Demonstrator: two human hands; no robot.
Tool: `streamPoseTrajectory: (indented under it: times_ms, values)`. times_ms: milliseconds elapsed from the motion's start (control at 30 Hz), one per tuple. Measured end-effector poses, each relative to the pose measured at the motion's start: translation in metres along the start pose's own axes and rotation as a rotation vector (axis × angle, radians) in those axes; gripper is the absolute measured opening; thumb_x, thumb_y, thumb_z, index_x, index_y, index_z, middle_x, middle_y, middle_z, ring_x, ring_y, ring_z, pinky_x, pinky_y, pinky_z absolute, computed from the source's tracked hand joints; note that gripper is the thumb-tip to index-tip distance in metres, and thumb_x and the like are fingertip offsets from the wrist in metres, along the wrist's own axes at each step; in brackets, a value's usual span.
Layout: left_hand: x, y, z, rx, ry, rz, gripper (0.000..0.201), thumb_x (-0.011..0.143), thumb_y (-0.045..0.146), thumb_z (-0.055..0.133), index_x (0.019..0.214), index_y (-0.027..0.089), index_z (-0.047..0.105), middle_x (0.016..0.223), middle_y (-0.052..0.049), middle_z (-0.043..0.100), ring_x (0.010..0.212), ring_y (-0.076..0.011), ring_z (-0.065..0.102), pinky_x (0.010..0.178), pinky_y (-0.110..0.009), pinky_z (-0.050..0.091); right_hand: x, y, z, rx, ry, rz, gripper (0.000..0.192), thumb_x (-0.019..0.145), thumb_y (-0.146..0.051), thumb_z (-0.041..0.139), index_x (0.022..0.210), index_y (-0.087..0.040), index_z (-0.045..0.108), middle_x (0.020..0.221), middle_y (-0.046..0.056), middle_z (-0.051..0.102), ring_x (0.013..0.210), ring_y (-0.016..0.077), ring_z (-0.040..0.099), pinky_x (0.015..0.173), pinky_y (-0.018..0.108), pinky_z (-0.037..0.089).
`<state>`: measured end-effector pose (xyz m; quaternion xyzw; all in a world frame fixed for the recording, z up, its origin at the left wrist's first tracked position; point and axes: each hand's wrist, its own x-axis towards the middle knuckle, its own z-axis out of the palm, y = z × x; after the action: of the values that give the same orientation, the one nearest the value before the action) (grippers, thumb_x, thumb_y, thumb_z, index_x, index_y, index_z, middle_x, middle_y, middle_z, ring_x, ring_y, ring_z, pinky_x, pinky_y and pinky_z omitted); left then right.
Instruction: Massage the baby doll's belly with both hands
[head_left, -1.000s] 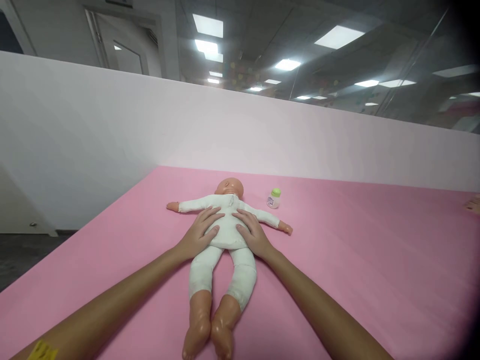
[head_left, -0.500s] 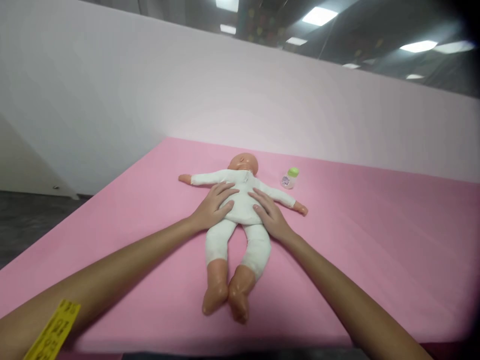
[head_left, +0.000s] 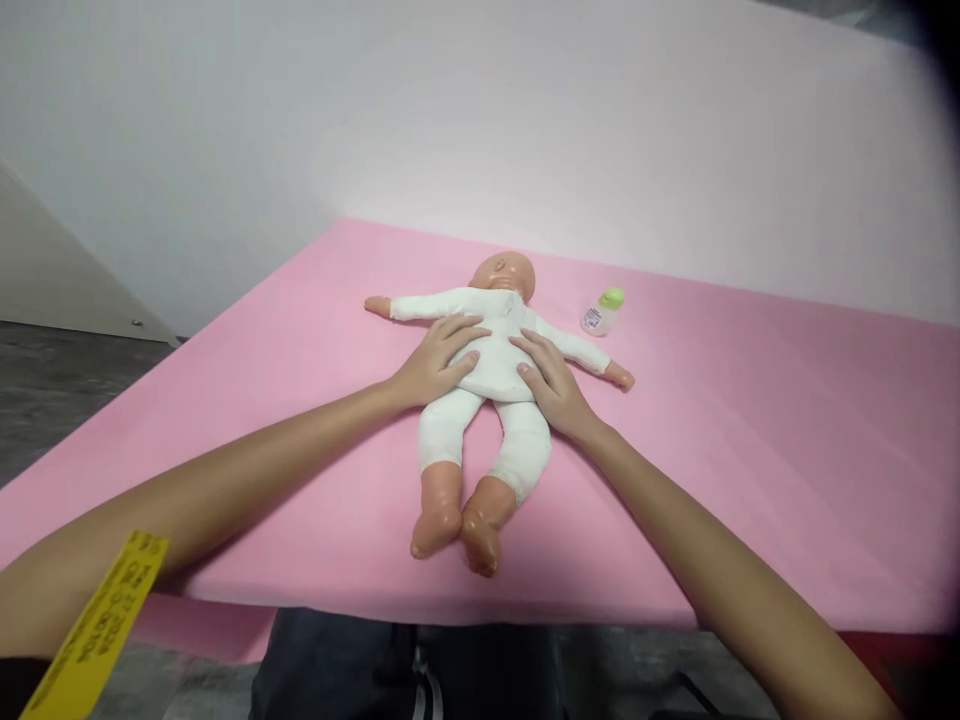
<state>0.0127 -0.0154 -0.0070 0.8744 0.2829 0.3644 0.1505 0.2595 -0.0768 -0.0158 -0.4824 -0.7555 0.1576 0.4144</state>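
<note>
A baby doll with a white cloth body and bare plastic head, hands and feet lies stretched out, its head away from me. Its arms are spread wide and its feet point towards me. My left hand rests on the left side of the doll's trunk, fingers spread. On the opposite side my right hand lies against the trunk, fingers extended and apart. Neither hand grips the doll. Beyond the doll's right-hand arm stands a small clear bottle with a green cap, slightly tilted in view.
A pink cloth covers the table, its front edge hanging near my lap. White panels rise behind and to the left. A yellow printed strip hangs at my left forearm. Grey floor shows at left.
The view has tipped downward, so the doll, bottle and hands appear higher and my dark-clothed lap shows. Both hands keep their places on the doll.
</note>
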Motion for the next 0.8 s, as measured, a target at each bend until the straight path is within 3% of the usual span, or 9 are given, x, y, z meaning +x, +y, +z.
streamPoseTrajectory:
  times_ms: [300,500,800]
  values:
    - [0.0013,0.0013,-0.0008,-0.004,-0.001,0.001,0.041,0.105,0.038,0.044,0.14,0.024,0.058,0.157,-0.007,0.046,0.148,-0.0265,0.036,0.128,-0.05,0.024,-0.0018,0.0019,0.0013,0.037,0.007,0.022,0.053,0.101,-0.053,0.052,0.15,-0.034,0.049,0.166,0.004,0.036,0.156,0.0277,0.028,0.128,0.055,0.022]
    - [-0.0005,0.0016,-0.0005,-0.016,0.052,0.016,0.037,0.101,0.035,0.051,0.135,0.024,0.062,0.15,-0.007,0.053,0.141,-0.027,0.043,0.124,-0.05,0.031,0.0016,0.0031,0.0036,0.032,0.067,-0.016,0.045,0.099,-0.05,0.057,0.139,-0.032,0.061,0.151,0.007,0.051,0.146,0.0279,0.043,0.125,0.053,0.029]
    - [0.0018,0.0058,-0.0065,-0.029,0.117,-0.006,0.024,0.096,0.032,0.053,0.11,0.02,0.068,0.113,-0.007,0.064,0.111,-0.0251,0.056,0.108,-0.045,0.043,0.0026,0.0015,0.0018,0.077,0.097,-0.063,0.032,0.099,-0.043,0.059,0.127,-0.031,0.069,0.14,0.007,0.061,0.137,0.0279,0.051,0.121,0.051,0.037]
